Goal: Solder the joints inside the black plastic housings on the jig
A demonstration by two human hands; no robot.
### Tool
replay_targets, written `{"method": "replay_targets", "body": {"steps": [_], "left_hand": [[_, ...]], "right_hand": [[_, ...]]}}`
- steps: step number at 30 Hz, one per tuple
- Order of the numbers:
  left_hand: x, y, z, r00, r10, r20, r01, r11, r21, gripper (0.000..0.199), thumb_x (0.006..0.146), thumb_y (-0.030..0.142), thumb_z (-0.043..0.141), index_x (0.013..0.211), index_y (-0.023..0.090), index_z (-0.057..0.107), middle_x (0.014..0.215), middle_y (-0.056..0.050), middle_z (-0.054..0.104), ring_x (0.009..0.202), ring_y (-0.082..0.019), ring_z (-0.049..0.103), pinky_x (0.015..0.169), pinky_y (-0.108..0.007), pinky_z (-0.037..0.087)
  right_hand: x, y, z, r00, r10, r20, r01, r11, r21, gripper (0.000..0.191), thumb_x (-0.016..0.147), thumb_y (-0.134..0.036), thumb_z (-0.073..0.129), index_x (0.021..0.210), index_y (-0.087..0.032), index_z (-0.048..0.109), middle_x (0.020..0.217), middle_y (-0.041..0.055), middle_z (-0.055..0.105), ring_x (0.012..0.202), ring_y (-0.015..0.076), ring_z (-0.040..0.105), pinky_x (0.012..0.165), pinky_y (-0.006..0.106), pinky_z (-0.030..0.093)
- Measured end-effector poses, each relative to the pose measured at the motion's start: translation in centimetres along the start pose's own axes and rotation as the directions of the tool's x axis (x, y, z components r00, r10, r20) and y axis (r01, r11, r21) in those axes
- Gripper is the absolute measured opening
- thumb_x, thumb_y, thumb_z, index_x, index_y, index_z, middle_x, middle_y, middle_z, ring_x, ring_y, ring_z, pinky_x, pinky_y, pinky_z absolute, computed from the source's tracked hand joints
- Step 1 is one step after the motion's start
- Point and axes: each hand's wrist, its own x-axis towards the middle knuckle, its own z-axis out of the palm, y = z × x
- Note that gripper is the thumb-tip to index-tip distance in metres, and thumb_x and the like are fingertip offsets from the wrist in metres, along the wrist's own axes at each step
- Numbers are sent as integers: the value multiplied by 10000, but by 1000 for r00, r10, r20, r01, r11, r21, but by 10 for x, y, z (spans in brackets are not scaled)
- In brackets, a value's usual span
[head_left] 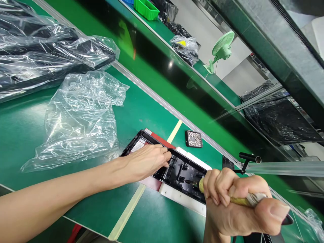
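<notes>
A long black plastic housing lies with its ribbed inside facing up, on a red and white fixture on the green bench. Across its middle rests my left hand, fingers bent together over the inner edge; the fingertips are partly hidden. My right hand is wrapped round a hand tool with a yellow-wrapped handle, its thumb near the camera. The tool's thin dark tip points down into the housing, among the small posts. Whether the tip touches one I cannot tell.
Beyond the housing sits a small black tray of tiny metal pieces. Crumpled clear plastic bags and bagged black parts lie at the left. A metal rail with a black bracket runs behind; a green fan stands farther off.
</notes>
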Motion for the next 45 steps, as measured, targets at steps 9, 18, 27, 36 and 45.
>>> {"method": "replay_targets", "body": {"steps": [9, 18, 27, 36, 45], "left_hand": [[0, -2, 1, 1000, -7, 15, 6, 999, 45, 274, 1028, 363, 482, 823, 182, 510, 783, -15, 590, 736, -171, 564, 603, -298, 350], [1, 2, -1, 1000, -13, 11, 12, 997, 80, 262, 991, 384, 563, 821, 187, 530, 787, -17, 619, 772, -198, 599, 590, -310, 334], [0, -1, 1, 998, 46, -50, -44, 997, 56, 287, 977, 419, 585, 810, 193, 530, 771, -9, 596, 744, -194, 581, 575, -323, 304], [0, -1, 3, 998, 33, -54, -30, 998, 54, 301, 958, 437, 612, 798, 195, 531, 754, -3, 585, 724, -191, 568, 560, -317, 291], [0, 1, 1, 997, 50, -60, -47, 998, 49, 295, 967, 419, 603, 791, 188, 551, 741, -9, 568, 715, -192, 558, 553, -324, 297]], "right_hand": [[-1, 1, 1, 1000, 0, -19, 1, 1000, 15, 478, 921, -573, 368, 644, -215, 523, 452, -75, 330, 363, 62, 252, 369, 202, 299], [-3, 3, 0, 1000, -5, -20, 5, 1000, 29, 455, 914, -557, 379, 648, -215, 517, 458, -73, 333, 369, 65, 257, 371, 202, 295], [0, 0, 0, 1000, -14, 13, 14, 1000, -7, 476, 943, -550, 326, 663, -220, 525, 464, -73, 333, 363, 66, 260, 373, 205, 305], [0, 0, -1, 1000, -6, 13, 6, 1000, 3, 439, 928, -528, 364, 659, -219, 520, 457, -74, 351, 361, 68, 276, 374, 206, 320], [0, 0, -3, 1000, -7, 15, 7, 1000, 9, 433, 932, -525, 369, 662, -221, 518, 450, -74, 346, 362, 73, 278, 376, 205, 325]]}}
